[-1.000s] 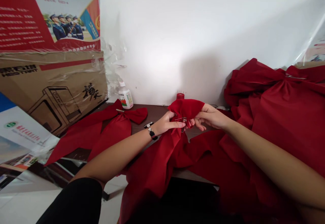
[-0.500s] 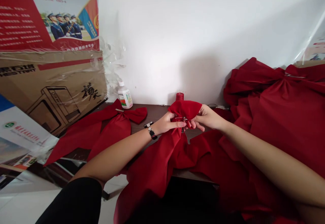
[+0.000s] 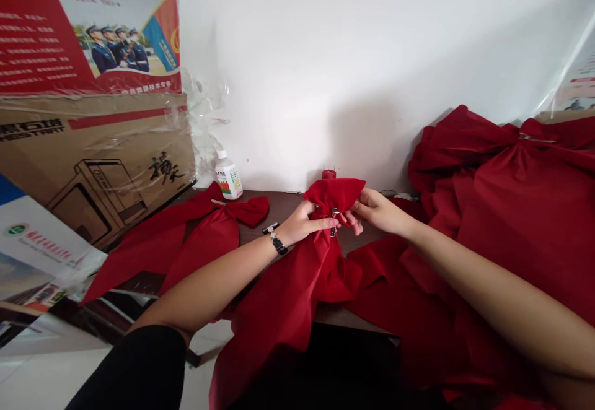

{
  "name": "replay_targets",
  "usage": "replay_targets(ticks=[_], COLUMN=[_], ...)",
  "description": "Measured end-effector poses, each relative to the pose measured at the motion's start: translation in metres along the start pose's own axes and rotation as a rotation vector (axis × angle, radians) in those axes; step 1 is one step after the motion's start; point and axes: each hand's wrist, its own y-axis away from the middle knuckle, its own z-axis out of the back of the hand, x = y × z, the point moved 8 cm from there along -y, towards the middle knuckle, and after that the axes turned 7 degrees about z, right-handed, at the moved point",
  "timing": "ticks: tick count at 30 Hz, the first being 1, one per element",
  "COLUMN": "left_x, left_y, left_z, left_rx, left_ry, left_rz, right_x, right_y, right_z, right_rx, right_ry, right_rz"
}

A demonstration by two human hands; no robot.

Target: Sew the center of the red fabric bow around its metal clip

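Observation:
A long piece of red cloth (image 3: 297,286) hangs from my hands over the front edge of the dark table (image 3: 283,202). My left hand (image 3: 302,224) pinches the gathered neck of the cloth, fingers closed. My right hand (image 3: 374,212) grips the same gathered spot from the right, fingers closed near a small metal pin (image 3: 333,223) stuck in the cloth. Above my hands the cloth bunches into a puff (image 3: 337,192).
A finished red bow (image 3: 204,221) lies on the table to the left, beside a small white bottle (image 3: 228,176). A cardboard box (image 3: 97,150) and posters lean at the left. A big heap of red cloth (image 3: 506,193) fills the right. A red spool (image 3: 328,174) stands by the wall.
Both hands have tightened the gather and shifted slightly up; the puff above them has become narrower and more upright.

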Motion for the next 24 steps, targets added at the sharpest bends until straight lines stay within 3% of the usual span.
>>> replay_targets(ticks=[9,13,17,21,24], left_x=[-0.003,-0.003,-0.001,0.001,0.0], left_y=[0.003,0.003,0.002,0.002,0.002], left_z=[0.001,0.002,0.002,0.001,0.0], left_rx=[-0.076,-0.08,-0.064,-0.047,-0.042], left_ry=[0.046,0.037,0.026,0.016,0.004], left_rz=[-0.01,-0.012,-0.026,-0.024,-0.017], right_x=[0.013,0.032,0.062,0.084,0.085], right_y=[0.004,0.009,0.018,0.027,0.033], right_z=[0.023,0.045,0.069,0.086,0.101], right_rx=[-0.055,-0.211,-0.394,-0.578,-0.725], right_ry=[0.052,0.196,0.223,0.007,-0.238], right_rz=[-0.055,0.002,0.163,0.316,0.298])
